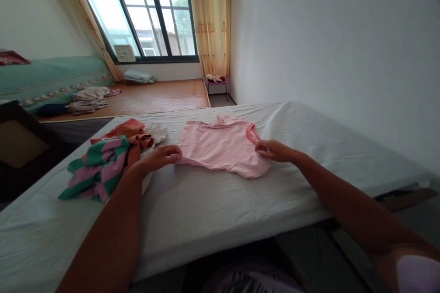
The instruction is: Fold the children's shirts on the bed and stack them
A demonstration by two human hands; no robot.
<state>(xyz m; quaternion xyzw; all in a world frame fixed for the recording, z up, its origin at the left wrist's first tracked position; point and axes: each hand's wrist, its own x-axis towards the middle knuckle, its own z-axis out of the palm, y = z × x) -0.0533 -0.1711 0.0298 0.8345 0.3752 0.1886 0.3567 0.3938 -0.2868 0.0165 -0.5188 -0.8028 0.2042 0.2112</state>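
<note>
A pink T-shirt (220, 144) with a coral neckband lies spread on the white-covered table (192, 219), its collar toward the right and its hem toward the left. My left hand (165, 153) pinches the near corner of the hem. At the other end, my right hand (271, 150) grips the shoulder beside the neckband, fingers closed on the cloth. The near sleeve hangs toward me, lying on the sheet below my right hand. Left of the shirt, by my left forearm, is a heap of crumpled clothes (99, 165) in green and pink, rust and white.
Beyond the table stands a low bed with a brown mat (172, 94) and several folded cloths (91, 94). A small stool (216, 81) is near the curtain (211, 23). A white wall (330, 46) runs along the right, and a dark chair (24, 146) stands at the left.
</note>
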